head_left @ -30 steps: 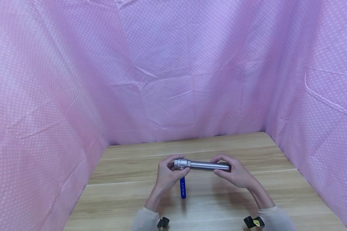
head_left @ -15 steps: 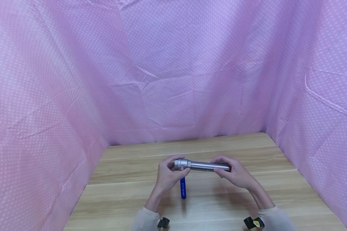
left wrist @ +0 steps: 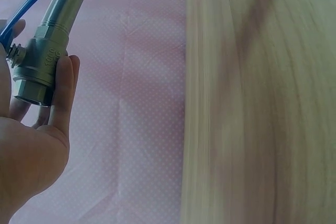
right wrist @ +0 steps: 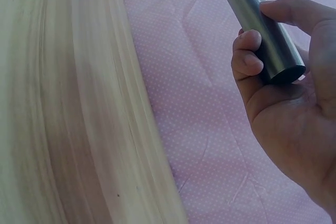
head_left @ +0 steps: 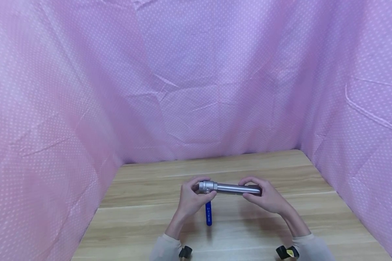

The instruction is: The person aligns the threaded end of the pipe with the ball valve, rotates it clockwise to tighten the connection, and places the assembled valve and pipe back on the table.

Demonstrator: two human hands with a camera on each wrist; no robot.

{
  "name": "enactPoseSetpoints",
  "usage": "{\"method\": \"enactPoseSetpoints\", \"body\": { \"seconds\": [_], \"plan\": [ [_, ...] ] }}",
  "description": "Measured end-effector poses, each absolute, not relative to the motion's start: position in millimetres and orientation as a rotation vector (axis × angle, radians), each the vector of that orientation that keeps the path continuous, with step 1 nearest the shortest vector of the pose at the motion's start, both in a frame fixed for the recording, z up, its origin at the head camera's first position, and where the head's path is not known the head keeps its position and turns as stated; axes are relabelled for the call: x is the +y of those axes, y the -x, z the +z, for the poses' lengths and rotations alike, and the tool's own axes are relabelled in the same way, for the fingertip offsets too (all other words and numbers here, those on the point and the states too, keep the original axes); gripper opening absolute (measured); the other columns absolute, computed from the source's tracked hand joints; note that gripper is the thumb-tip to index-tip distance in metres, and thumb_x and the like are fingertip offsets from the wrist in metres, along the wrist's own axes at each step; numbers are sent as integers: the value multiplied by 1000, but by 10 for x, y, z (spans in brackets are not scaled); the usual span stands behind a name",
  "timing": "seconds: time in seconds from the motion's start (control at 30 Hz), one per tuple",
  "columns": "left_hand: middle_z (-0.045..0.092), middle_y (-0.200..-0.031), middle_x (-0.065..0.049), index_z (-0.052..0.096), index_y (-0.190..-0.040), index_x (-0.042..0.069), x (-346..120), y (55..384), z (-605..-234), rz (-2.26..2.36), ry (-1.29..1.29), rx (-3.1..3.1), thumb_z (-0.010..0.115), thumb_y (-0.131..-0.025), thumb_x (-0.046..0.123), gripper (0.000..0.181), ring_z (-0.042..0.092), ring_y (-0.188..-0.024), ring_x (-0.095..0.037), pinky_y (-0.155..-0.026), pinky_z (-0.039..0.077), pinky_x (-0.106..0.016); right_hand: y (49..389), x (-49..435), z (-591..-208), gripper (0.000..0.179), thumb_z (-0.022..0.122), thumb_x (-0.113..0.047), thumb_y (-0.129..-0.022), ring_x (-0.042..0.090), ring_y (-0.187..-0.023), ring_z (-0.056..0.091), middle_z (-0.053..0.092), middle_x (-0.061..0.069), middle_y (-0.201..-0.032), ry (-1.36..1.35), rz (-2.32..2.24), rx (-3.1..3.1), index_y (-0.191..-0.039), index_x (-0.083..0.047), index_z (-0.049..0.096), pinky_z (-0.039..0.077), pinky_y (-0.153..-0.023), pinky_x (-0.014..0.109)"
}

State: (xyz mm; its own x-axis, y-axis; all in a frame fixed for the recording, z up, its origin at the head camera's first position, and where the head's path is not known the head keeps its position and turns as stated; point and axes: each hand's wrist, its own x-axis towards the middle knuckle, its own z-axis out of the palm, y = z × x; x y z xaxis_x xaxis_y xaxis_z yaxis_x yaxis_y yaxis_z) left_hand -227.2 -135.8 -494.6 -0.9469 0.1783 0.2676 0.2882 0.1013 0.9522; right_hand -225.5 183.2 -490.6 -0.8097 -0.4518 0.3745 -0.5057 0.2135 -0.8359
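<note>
A metal ball valve [head_left: 207,186] with a blue lever handle [head_left: 208,214] is joined end to end with a smooth steel pipe [head_left: 232,189]. My left hand [head_left: 191,199] grips the valve body, thumb on the near side and fingers round the far side; the handle points toward me. In the left wrist view the valve [left wrist: 41,64] shows its hexagonal open end beside the palm. My right hand [head_left: 268,197] holds the pipe near its free end. The right wrist view has the fingers curled round the pipe [right wrist: 262,30], its round end facing the palm. Both pieces are held above the table.
The wood-grain table [head_left: 143,224] lies below the hands, with shadows on it. Pink dotted cloth [head_left: 196,90] hangs behind it and on both sides. A black wrist strap [head_left: 184,252] shows at the left sleeve, another black strap [head_left: 285,251] at the right.
The valve, pipe and left hand have shifted very slightly right and down. The right thumb and fingers have moved a little on the pipe; both hands keep their hold.
</note>
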Motion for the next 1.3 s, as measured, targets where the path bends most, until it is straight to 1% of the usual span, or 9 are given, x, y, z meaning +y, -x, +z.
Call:
{"method": "enactPoseSetpoints", "body": {
  "seconds": [0.1, 0.33, 0.4, 0.53, 0.63, 0.87, 1.03, 1.2, 1.3],
  "plan": [
    [77, -130, -15, 81, -130, 14, -1353, 2278, -4940, -2004, 463, -2276, 95, -86, 12, 46, 81, -100, -11, -84, 72, -29, 2262, 1835, -4912, 29, 78, -4, -103, 2, -81, 69, 80, 13, -100, -926, 1698, -2422, -131, -12, 73, 59, -66, 25],
    [77, -131, -18, 81, -130, 10, -1359, 2275, -4927, -2007, 439, -2260, 95, -85, 12, 47, 80, -99, -12, -84, 72, -27, 2286, 1817, -4907, 24, 76, -7, -106, 4, -84, 68, 78, 8, -102, -863, 1711, -2448, -130, -10, 74, 60, -69, 25],
    [77, -131, -18, 81, -129, 11, -1363, 2279, -4924, -2005, 435, -2262, 95, -85, 11, 47, 80, -99, -12, -84, 72, -27, 2290, 1811, -4901, 24, 75, -7, -106, 4, -84, 69, 78, 8, -103, -856, 1717, -2452, -130, -9, 74, 61, -69, 25],
    [78, -131, -15, 81, -128, 13, -1372, 2284, -4922, -2002, 434, -2263, 95, -85, 11, 46, 80, -101, -12, -85, 72, -28, 2293, 1809, -4894, 22, 72, -6, -108, 4, -78, 66, 73, 3, -93, -876, 1748, -2451, -130, -6, 74, 60, -65, 26],
    [77, -131, -14, 82, -128, 14, -1382, 2282, -4915, -1998, 432, -2263, 95, -85, 11, 46, 80, -102, -12, -85, 72, -29, 2291, 1806, -4887, 23, 71, -6, -109, 4, -77, 66, 70, -1, -89, -889, 1753, -2449, -131, -7, 74, 60, -64, 26],
    [76, -133, -13, 81, -130, 16, -1393, 2279, -4898, -2000, 429, -2264, 95, -85, 12, 46, 80, -103, -14, -84, 72, -29, 2289, 1810, -4895, 34, 80, -5, -102, 5, -85, 71, 80, 9, -107, -918, 1718, -2436, -135, -11, 72, 61, -67, 26],
    [76, -133, -13, 82, -129, 16, -1394, 2283, -4903, -1996, 428, -2263, 96, -85, 12, 47, 80, -104, -13, -86, 72, -29, 2288, 1804, -4898, 34, 80, -4, -102, 5, -84, 70, 78, 13, -106, -904, 1746, -2424, -134, -11, 71, 60, -66, 26],
    [77, -133, -16, 81, -130, 13, -1391, 2285, -4903, -1985, 439, -2255, 95, -86, 12, 47, 80, -103, -13, -87, 71, -27, 2290, 1791, -4901, 31, 79, -3, -102, 5, -85, 69, 77, 13, -104, -873, 1765, -2418, -131, -10, 70, 59, -67, 25],
    [77, -132, -15, 81, -130, 13, -1391, 2289, -4901, -1985, 440, -2256, 95, -86, 12, 47, 80, -103, -13, -87, 71, -27, 2289, 1791, -4902, 30, 79, -2, -102, 4, -86, 69, 77, 12, -104, -876, 1757, -2407, -130, -9, 70, 60, -68, 25]
  ]
}}
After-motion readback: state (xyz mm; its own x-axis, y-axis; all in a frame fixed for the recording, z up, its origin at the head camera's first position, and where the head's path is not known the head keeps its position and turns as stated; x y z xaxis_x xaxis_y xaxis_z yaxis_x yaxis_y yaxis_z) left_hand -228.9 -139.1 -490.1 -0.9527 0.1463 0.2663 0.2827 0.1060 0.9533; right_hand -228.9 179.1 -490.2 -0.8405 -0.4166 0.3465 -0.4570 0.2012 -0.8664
